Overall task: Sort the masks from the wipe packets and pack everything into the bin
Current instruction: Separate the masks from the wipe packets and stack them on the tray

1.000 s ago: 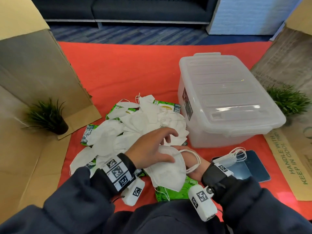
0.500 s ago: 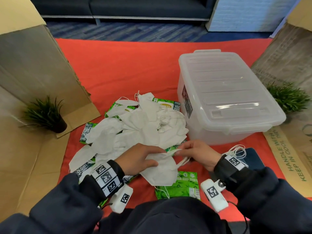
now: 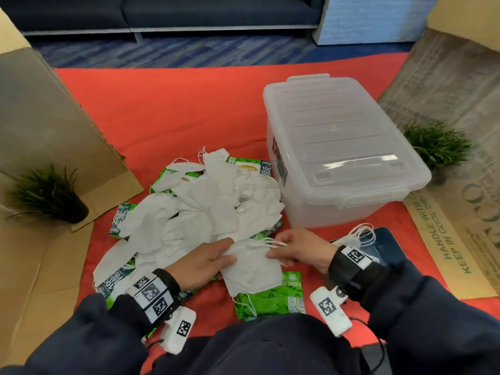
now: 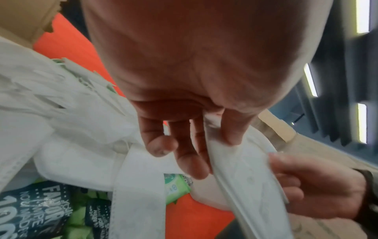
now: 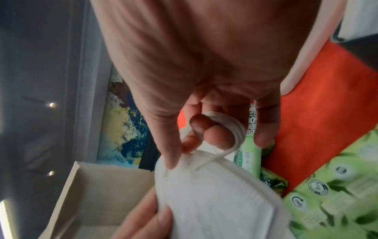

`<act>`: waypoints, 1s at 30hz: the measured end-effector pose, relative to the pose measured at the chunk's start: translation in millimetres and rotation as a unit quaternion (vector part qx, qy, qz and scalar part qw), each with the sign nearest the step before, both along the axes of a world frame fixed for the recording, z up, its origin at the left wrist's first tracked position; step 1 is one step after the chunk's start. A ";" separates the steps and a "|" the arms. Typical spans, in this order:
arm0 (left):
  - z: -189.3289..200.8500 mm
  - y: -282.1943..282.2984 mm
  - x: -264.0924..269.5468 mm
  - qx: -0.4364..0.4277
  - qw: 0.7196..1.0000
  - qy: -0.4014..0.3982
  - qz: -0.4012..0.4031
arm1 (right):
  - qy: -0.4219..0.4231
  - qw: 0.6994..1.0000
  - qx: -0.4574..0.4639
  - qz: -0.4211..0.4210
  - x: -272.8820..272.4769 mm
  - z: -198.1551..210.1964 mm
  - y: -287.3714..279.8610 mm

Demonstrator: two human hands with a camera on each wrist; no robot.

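Change: 1 white mask has been drawn from under the left hand and is now held between both hands | left hand pinches its edge | right hand pinches the ear loops | held over a green wipe packet (near the mask pile) | bin lidded; judged: sorting barely begun.

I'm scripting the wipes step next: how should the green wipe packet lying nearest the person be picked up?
Grip the green wipe packet by its bare right edge, coming from the right. It lies flat on the red cloth, and the held mask overlaps its upper left.
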State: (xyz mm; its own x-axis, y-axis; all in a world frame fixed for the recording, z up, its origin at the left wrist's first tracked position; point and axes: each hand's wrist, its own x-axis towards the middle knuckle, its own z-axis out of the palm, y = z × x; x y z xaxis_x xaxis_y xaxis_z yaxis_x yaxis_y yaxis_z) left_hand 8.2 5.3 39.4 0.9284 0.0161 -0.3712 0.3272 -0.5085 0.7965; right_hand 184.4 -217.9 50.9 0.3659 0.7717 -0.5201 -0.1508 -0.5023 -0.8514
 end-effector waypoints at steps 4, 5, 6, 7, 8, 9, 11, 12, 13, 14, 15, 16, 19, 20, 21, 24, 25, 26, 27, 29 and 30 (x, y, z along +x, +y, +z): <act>-1.4 1.6 -8.4 0.091 0.995 -0.041 -0.014 | 0.092 0.995 0.013 -0.017 21.9 5.2 -33.1; 0.1 3.5 -11.0 0.106 0.993 -0.051 -0.001 | 0.108 0.994 0.023 -0.020 31.2 8.3 -44.9; 2.7 2.9 -11.0 0.115 0.991 -0.062 0.008 | 0.116 0.993 0.030 -0.017 38.4 11.9 -55.2; 6.6 -1.6 -8.4 0.124 0.990 -0.072 0.004 | 0.115 0.993 0.030 -0.010 42.7 13.5 -62.9; 9.5 -8.6 -2.3 0.133 0.987 -0.089 -0.008 | 0.107 0.994 0.028 -0.003 44.6 14.2 -66.8; 11.7 -18.4 6.5 0.144 0.984 -0.107 -0.023 | 0.094 0.995 0.026 -0.002 45.5 12.9 -68.3; 8.3 -40.1 29.1 0.170 0.975 -0.139 -0.038 | 0.057 0.998 0.033 -0.025 49.4 10.8 -68.4; 5.2 -49.9 40.5 0.173 0.972 -0.153 -0.030 | 0.040 0.998 0.036 -0.046 53.6 9.6 -71.2; 1.4 -59.7 51.2 0.174 0.970 -0.172 -0.015 | 0.026 0.997 0.038 -0.066 60.0 9.2 -77.7; -0.4 -70.8 62.0 0.175 0.966 -0.190 -0.003 | 0.015 0.995 0.038 -0.087 67.9 9.2 -86.9; -1.8 -82.7 72.1 0.178 0.963 -0.202 0.003 | 0.005 0.994 0.036 -0.106 76.8 9.0 -98.5; -2.0 -95.9 81.7 0.179 0.962 -0.206 0.003 | -0.001 0.992 0.034 -0.125 85.8 8.0 -111.3; -2.1 -134.4 105.9 0.166 0.964 -0.205 -0.008 | -0.025 0.983 0.026 -0.180 110.1 2.3 -147.4; -3.1 -147.2 114.4 0.168 0.964 -0.208 -0.014 | -0.039 0.980 0.024 -0.194 117.6 1.5 -157.8; -4.5 -159.3 121.9 0.174 0.962 -0.208 -0.023 | -0.061 0.977 0.021 -0.203 124.0 1.9 -166.9; -15.9 -191.8 142.8 0.198 0.963 -0.178 -0.046 | -0.129 0.969 0.003 -0.210 143.7 -1.7 -190.4; -21.6 -200.3 148.3 0.208 0.962 -0.167 -0.054 | -0.156 0.967 -0.006 -0.202 148.9 -4.1 -196.1; -27.1 -207.7 153.5 0.218 0.962 -0.153 -0.060 | -0.184 0.964 -0.019 -0.189 153.9 -8.1 -200.6; -32.5 -214.4 157.7 0.226 0.962 -0.139 -0.063 | -0.207 0.962 -0.036 -0.175 158.4 -13.6 -204.9; -41.1 -224.8 165.2 0.248 0.960 -0.113 -0.058 | -0.230 0.958 -0.070 -0.155 165.0 -25.6 -210.1; -45.2 -228.7 168.3 0.263 0.958 -0.102 -0.054 | -0.236 0.957 -0.084 -0.149 167.2 -31.9 -211.0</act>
